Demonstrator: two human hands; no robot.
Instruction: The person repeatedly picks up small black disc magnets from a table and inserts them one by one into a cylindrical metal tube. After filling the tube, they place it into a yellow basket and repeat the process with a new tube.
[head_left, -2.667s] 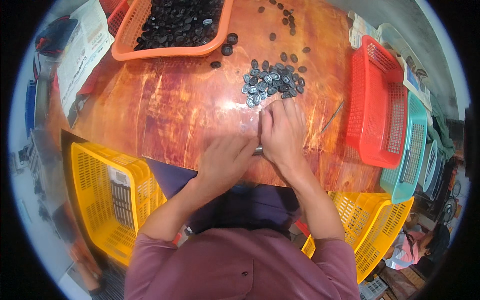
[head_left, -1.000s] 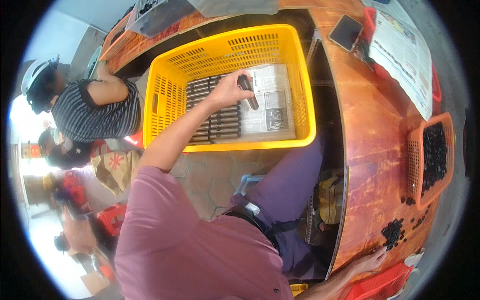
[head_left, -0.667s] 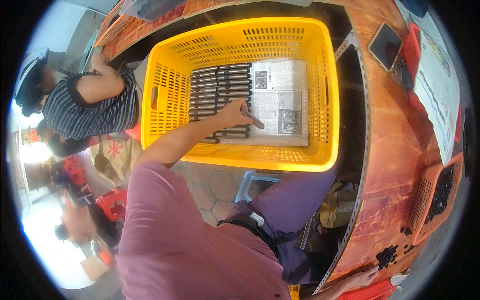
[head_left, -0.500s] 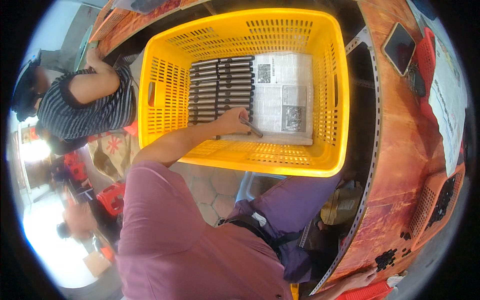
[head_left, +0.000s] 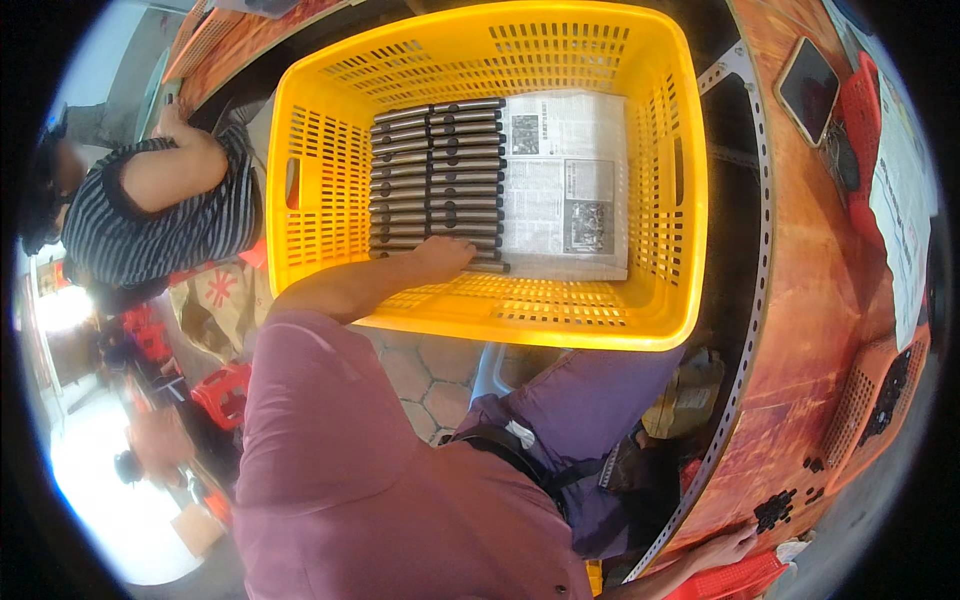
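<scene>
In the yellow plastic basket (head_left: 690, 200), dark grey tubes (head_left: 465, 190) with black ends lie side by side in two columns on newspaper (head_left: 540, 190). My left hand (head_left: 443, 260) reaches in over the nearest row, its fingers closed on one grey tube (head_left: 490, 267). That tube lies roughly in line with the others, and its end pokes out past my fingers. Far down at the lower right, my right hand (head_left: 730, 548) rests at the edge of the wooden table, fingers stretched toward a pile of small black pieces (head_left: 774, 511).
A phone (head_left: 808, 90) lies on the table (head_left: 800, 350) at the right. An orange basket (head_left: 850, 425) of black pieces stands at its far edge, and a red basket (head_left: 735, 580) sits by my right hand. To the left, another person (head_left: 160, 215) in a striped top is at work.
My left hand has lowered the tube from a slanted hold over the newspaper and laid it along the nearest row. My right hand has moved slightly toward the black pieces.
</scene>
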